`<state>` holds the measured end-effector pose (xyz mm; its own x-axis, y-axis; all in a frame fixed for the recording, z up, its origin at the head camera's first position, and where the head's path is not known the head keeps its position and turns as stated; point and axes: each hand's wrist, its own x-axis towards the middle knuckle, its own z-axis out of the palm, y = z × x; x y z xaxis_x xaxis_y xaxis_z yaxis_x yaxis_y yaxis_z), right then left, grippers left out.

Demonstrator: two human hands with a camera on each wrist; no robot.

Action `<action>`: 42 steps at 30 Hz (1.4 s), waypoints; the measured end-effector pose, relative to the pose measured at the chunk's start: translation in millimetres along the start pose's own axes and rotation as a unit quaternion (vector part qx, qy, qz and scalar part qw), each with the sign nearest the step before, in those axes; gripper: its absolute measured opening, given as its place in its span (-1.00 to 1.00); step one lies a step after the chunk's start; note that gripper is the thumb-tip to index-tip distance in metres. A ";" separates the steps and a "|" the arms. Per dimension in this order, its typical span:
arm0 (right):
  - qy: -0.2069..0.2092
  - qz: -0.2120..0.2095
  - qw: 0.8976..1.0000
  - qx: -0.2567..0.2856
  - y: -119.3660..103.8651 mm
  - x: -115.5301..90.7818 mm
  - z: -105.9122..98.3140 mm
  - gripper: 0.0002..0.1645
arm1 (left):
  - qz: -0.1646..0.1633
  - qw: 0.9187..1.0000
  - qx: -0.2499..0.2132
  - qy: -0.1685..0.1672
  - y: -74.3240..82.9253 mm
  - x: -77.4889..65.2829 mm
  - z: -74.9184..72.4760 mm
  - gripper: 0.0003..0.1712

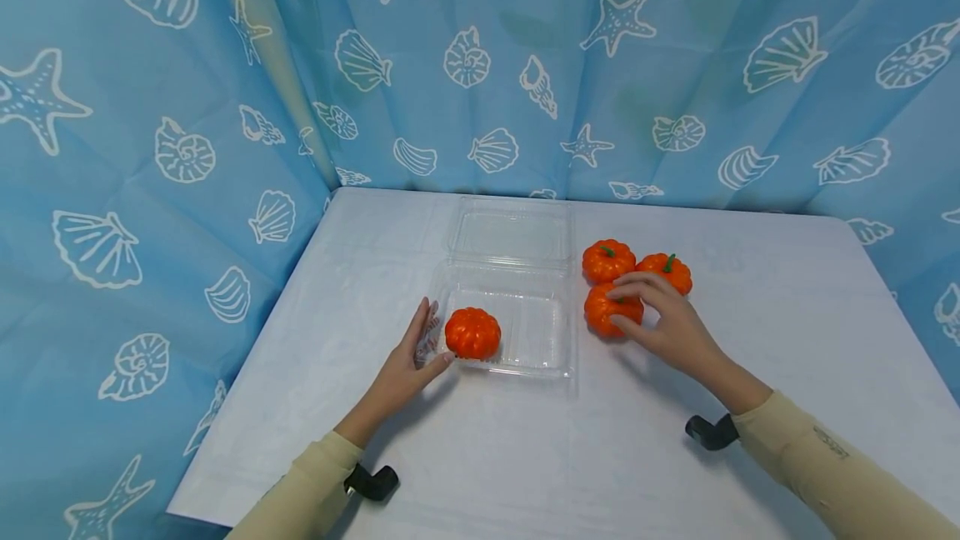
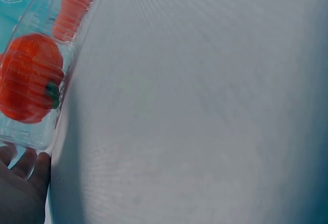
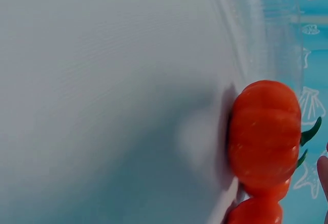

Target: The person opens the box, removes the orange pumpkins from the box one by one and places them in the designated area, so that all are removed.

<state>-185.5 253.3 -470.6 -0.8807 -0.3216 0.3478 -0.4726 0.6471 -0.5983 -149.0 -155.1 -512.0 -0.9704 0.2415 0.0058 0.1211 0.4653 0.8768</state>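
A clear plastic clamshell box lies with its lid folded back behind it. One small orange toy pumpkin sits in the box's left part, its green stem visible through the wall in the left wrist view. My left hand rests at the box's left and front-left side, fingers fairly straight. Right of the box, three more pumpkins stand clustered. Over the nearest pumpkin my right hand spreads thumb and fingers; in the right wrist view a fingertip appears apart from that pumpkin.
Behind the nearest pumpkin stand a back-left pumpkin and a back-right pumpkin, close together. A white cloth covers the table. Blue curtains with shells and starfish hang along the back and left.
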 end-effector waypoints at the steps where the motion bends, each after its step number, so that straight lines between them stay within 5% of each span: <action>1: 0.002 -0.002 1.000 -0.002 -1.8 1.8 0.2 -0.60 | 0.000 1.000 0.001 0.000 0.1 -0.1 0.0 0.10; 29: -0.134 0.011 0.989 0.059 -53.5 77.9 28.6 -0.62 | 0.002 1.000 0.002 0.001 0.9 0.2 0.2 0.11; 42: -0.146 -0.020 0.985 0.085 -74.6 106.4 49.7 -0.61 | 0.001 1.000 0.003 0.000 3.0 -0.5 -0.3 0.11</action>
<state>-245.7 136.5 -424.8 -0.8216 -0.5453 0.1664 -0.4836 0.5121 -0.7098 -148.2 -154.1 -509.2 -0.9702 0.2424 0.0079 0.1246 0.4705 0.8736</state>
